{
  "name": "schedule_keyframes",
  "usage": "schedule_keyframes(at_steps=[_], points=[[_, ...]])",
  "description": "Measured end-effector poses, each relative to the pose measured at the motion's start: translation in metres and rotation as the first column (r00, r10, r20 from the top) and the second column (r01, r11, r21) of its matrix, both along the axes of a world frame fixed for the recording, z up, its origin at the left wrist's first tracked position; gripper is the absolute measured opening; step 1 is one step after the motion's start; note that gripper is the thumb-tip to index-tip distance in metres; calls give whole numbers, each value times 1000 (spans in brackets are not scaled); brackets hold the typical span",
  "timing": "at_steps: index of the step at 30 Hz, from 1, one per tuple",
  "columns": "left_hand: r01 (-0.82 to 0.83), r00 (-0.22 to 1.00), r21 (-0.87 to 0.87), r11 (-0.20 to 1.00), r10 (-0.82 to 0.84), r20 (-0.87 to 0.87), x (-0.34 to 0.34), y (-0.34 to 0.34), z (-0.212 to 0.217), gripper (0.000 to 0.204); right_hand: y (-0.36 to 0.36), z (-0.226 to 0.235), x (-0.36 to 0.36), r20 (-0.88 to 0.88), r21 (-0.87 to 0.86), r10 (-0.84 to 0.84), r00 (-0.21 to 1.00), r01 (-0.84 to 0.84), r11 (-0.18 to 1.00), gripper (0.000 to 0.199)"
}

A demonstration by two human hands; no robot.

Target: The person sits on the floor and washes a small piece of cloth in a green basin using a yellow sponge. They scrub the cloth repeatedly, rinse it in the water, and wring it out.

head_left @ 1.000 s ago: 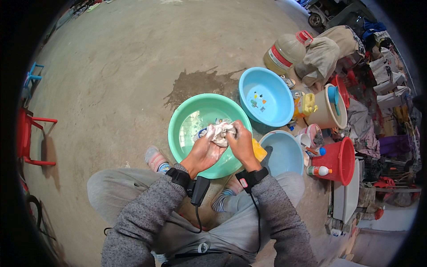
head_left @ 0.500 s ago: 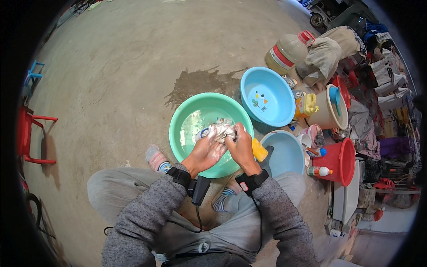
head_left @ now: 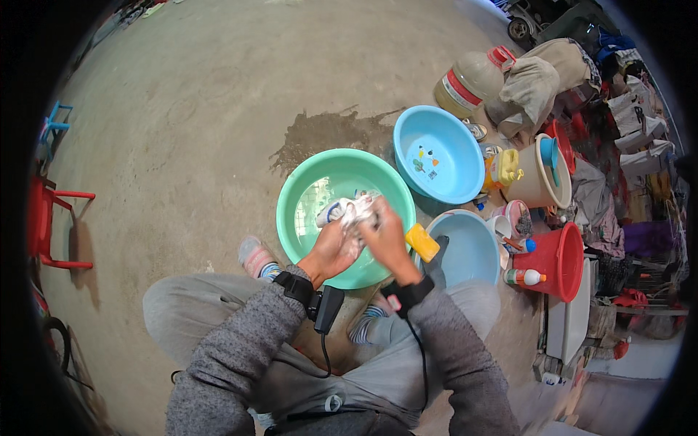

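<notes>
Over the green basin (head_left: 287, 196), which holds water, I have a wet, soapy white cloth (head_left: 356, 212) with a blue band at its left end; its exact kind is hard to make out. My left hand (head_left: 333, 245) supports it from below, fingers curled round it. From the right, my right hand (head_left: 385, 236) presses on the cloth with bent fingers, slightly smeared by motion. A yellow bar of soap (head_left: 422, 243) rests at the basin's right rim, near my right wrist.
Right of the green basin stand a light blue basin (head_left: 465, 243) with a dark cloth (head_left: 438, 260) over its edge, a brighter blue basin (head_left: 429, 182) and a red bucket (head_left: 556, 265). Bottles, a big jug (head_left: 465, 86) and piled cloths lie beyond. A red chair (head_left: 62, 225) stands left.
My right hand has shifted up and left over the white cloth, rubbing against it. My left hand has turned inward a little and still holds the cloth.
</notes>
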State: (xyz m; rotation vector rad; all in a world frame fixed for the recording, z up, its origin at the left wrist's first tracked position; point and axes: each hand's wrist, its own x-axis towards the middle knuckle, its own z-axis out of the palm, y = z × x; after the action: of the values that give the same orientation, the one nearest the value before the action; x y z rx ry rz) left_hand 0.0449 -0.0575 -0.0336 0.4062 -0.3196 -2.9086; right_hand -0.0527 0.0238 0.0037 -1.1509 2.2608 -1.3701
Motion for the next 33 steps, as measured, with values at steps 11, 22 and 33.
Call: schedule_keyframes(at_steps=[11, 22, 33], points=[[-16, 999, 21, 1000, 17, -43, 4, 0, 0, 36, 0, -4, 2, -37, 6, -19, 999, 19, 1000, 15], [-63, 997, 79, 995, 66, -27, 2, -7, 1, 45, 5, -10, -14, 69, -59, -53, 996, 57, 997, 14], [4, 1000, -53, 999, -6, -29, 7, -7, 2, 51, 7, -12, -8, -199, -26, 217, 956, -227, 974, 21]])
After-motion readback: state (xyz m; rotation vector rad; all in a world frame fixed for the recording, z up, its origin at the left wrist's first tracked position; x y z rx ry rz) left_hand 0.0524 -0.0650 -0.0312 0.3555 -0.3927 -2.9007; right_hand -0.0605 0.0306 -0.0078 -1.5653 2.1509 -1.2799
